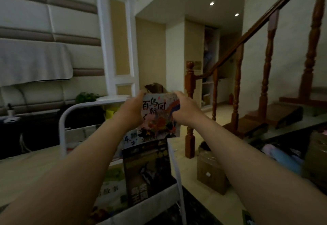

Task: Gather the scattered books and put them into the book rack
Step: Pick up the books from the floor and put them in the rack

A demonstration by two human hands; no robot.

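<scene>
From the head camera: a person holds a colourful picture book [157, 117] upright just above a white-framed book rack [62, 124]. The left hand [131, 109] grips the book's left edge and the right hand [184, 105] curls round its top right corner. A dark book [146, 171] and a pale green book [113, 187] stand in the rack below. A wooden staircase [276, 113] rises at right.

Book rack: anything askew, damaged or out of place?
Nothing spilled or damaged. The dark book in the book rack looks tilted, not square; the left hand and right hand hold the colourful book upright behind it.
</scene>
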